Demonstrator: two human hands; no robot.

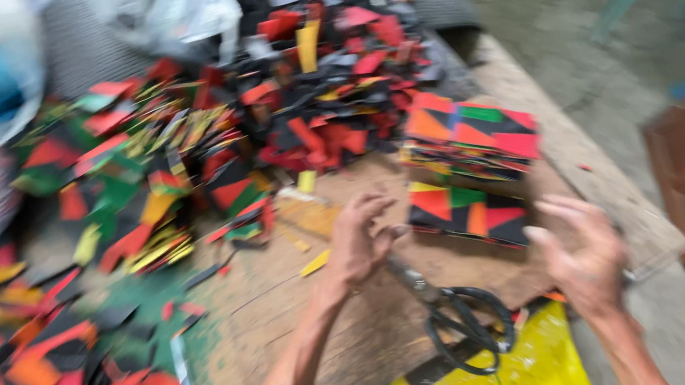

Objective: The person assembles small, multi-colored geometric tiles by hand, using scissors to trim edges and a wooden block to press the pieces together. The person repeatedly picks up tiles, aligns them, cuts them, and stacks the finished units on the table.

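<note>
Scissors (458,315) lie (black-handled) between your hands: left hand (358,239) loosely curled, right hand (583,252) spread, both grasping nothing, near the patterned stack (471,215).

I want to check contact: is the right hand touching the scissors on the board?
Apart. In the head view, the right hand hovers right of the scissors, with bare board visible between them.

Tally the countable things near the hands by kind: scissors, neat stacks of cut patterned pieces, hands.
Scissors: 1
Neat stacks of patterned pieces: 2 (far stack, near stack)
Hands: 2 (left hand, right hand)
Total: 5
The loose scrap heap is too blurred to count.
</note>
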